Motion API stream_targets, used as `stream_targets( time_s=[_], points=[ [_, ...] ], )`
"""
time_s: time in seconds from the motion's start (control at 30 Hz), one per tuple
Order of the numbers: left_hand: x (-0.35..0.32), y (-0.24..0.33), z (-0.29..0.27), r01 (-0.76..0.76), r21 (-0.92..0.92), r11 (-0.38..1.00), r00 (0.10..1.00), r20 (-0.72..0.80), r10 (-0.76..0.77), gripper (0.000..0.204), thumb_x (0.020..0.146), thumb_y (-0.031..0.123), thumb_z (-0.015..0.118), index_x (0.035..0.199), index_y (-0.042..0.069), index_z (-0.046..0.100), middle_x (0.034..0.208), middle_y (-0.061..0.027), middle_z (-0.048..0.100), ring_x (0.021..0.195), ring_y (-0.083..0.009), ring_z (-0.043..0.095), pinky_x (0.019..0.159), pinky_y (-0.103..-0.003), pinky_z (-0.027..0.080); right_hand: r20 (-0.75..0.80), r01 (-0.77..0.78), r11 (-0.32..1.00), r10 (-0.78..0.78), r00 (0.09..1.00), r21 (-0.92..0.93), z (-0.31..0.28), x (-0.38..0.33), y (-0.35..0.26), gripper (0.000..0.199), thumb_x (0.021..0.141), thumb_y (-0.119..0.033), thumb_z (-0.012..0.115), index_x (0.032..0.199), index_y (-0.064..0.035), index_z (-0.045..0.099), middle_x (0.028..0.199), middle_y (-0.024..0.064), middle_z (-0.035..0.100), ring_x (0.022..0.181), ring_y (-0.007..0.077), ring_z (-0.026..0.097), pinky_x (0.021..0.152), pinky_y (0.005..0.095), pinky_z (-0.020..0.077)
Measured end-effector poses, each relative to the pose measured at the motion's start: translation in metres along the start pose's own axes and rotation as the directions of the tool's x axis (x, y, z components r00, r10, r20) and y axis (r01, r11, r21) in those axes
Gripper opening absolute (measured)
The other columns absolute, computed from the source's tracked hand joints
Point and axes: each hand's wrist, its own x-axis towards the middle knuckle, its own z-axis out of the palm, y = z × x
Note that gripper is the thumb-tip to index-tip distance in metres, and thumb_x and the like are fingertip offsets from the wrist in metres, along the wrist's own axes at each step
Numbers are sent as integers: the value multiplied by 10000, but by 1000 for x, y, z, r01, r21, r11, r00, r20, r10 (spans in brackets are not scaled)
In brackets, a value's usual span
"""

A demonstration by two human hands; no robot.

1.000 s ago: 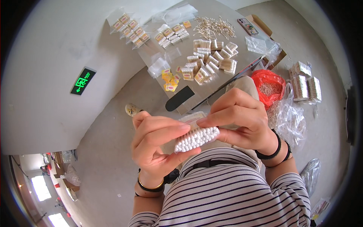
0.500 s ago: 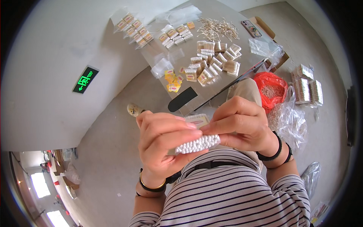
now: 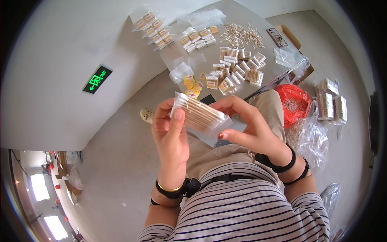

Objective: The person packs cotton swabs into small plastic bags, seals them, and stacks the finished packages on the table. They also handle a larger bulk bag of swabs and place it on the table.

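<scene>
A clear plastic pack of cotton swabs [image 3: 200,115], with brown sticks and white tips, is tilted in front of my body. My left hand [image 3: 171,135] is closed on its left end, thumb across the near face and fingers behind. At the other end, my right hand [image 3: 256,129] has its thumb and fingers spread apart around the pack's edge. Part of those fingers is hidden behind the pack, so I cannot tell whether they touch it. On the table beyond lie several bundles of cotton swabs [image 3: 254,76] and yellow printed cards [image 3: 189,82].
The grey table [image 3: 193,72] also bears loose swabs [image 3: 242,36], finished-looking packs [image 3: 197,38], clear bags [image 3: 201,17] and a phone [image 3: 277,37]. A red bag [image 3: 293,115] of swabs, clear plastic [image 3: 308,139] and stacked bundles [image 3: 331,101] are on the right.
The pack has turned from showing its white tips to showing its sticks side-on, and rose slightly. My right fingers, pinching at the pack before, have spread apart.
</scene>
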Motion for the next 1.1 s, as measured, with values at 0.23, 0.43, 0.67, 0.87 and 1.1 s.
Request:
stream_targets(
  time_s=[0.23,0.43,0.67,0.87,1.1],
  points=[
    [-2,-15,-8,-26,92,995,998,-55,31,385,969,241,700,1263,48,544,1186,-52,630,1066,-147,613,951,-343,492,-97,125,930,-168,981,-345,9,13,-3,223,908,-162,717,988,4,591,868,112,558,785,255,563,703,345,449],
    [-8,-11,-1,57,98,994,998,19,-59,365,962,170,709,1255,36,536,1180,-65,630,1050,-125,605,864,-275,506,-140,38,943,-88,986,-331,6,15,-5,73,989,-34,561,950,26,546,818,124,486,720,276,485,664,368,411],
    [0,-15,-8,73,257,964,997,-3,-75,318,1048,389,563,997,76,547,762,10,600,578,-33,512,489,-195,390,-90,40,970,-63,994,-239,17,19,0,174,1042,-114,523,924,14,525,796,123,482,692,236,462,641,345,398],
    [0,-23,-8,-10,333,943,1000,27,1,325,1061,385,537,925,92,500,684,46,523,512,-10,417,456,-181,325,-218,-118,965,67,974,-233,34,29,1,280,1069,-192,509,854,-14,477,697,79,460,602,191,411,573,330,369],
    [1,-26,-15,-71,394,916,997,64,50,329,1054,391,547,958,78,518,702,33,548,521,-14,439,448,-181,338,-244,-197,980,194,950,13,42,34,9,323,1086,-229,493,845,-17,462,652,21,411,607,116,372,554,296,340]
  ],
)
